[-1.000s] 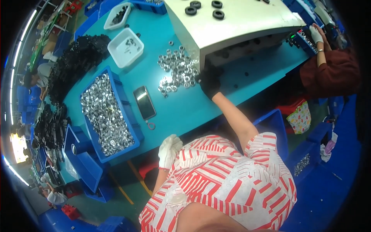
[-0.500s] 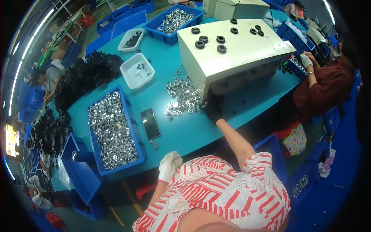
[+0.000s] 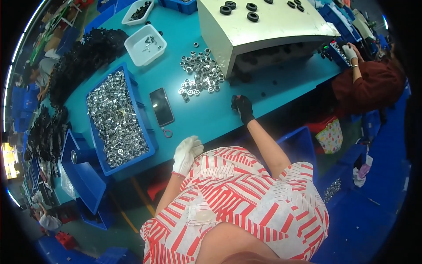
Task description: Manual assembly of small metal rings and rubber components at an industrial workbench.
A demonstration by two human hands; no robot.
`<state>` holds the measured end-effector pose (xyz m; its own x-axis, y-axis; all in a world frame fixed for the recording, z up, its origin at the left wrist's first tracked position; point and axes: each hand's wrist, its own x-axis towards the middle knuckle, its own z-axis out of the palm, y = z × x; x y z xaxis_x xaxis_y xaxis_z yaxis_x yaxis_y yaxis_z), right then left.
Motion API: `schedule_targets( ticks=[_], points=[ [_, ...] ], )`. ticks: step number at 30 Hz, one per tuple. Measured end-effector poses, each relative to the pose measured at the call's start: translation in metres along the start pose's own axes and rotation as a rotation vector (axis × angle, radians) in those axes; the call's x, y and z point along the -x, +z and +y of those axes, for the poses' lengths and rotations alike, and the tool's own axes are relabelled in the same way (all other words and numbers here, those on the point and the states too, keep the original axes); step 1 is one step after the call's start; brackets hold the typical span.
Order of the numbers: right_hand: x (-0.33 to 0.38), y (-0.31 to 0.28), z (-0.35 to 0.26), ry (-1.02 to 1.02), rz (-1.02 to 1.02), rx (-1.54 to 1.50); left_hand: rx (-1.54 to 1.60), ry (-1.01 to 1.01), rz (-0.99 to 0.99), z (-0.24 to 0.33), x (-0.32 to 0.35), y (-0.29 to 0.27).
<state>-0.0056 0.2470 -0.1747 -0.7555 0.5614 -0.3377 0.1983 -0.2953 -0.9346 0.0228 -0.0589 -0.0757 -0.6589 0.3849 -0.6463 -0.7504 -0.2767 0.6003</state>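
My right hand [image 3: 242, 109], in a black glove with bare fingertips, is above the teal table [image 3: 184, 125] near its front edge. Its fingers are curled closed, and whatever they may hold cannot be made out. My left hand [image 3: 187, 152], in a white glove, rests at the table's edge against my shirt, fingers loosely folded with nothing visible in them. Ahead of the hands lies a loose spread of small shiny metal rings [image 3: 200, 72]. Beyond my right hand stands a cream metal box [image 3: 259, 33] with a dark open front; black rings [image 3: 252, 16] sit on top.
A blue bin [image 3: 151, 145] full of metal rings is on the left, beside a phone [image 3: 161, 107]. White trays [image 3: 145, 59] of small parts and a black heap [image 3: 88, 61] lie farther back. A co-worker [image 3: 369, 86] sits at right by another blue bin.
My right hand has drawn back from the box's front left corner toward the table's front edge. The view has tipped, so the table sits higher in it. My left hand stays by the edge.
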Motion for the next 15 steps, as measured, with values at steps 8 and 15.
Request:
schedule_targets(
  ticks=[8,15],
  points=[
    [0.054,0.011,-0.023,0.341,-0.427,-0.608,-0.081,0.020,0.021,0.011,0.009,0.012],
    [0.111,0.050,-0.073,0.458,-0.760,-0.535,-0.138,0.147,0.012,0.036,0.021,0.044]
  ],
)
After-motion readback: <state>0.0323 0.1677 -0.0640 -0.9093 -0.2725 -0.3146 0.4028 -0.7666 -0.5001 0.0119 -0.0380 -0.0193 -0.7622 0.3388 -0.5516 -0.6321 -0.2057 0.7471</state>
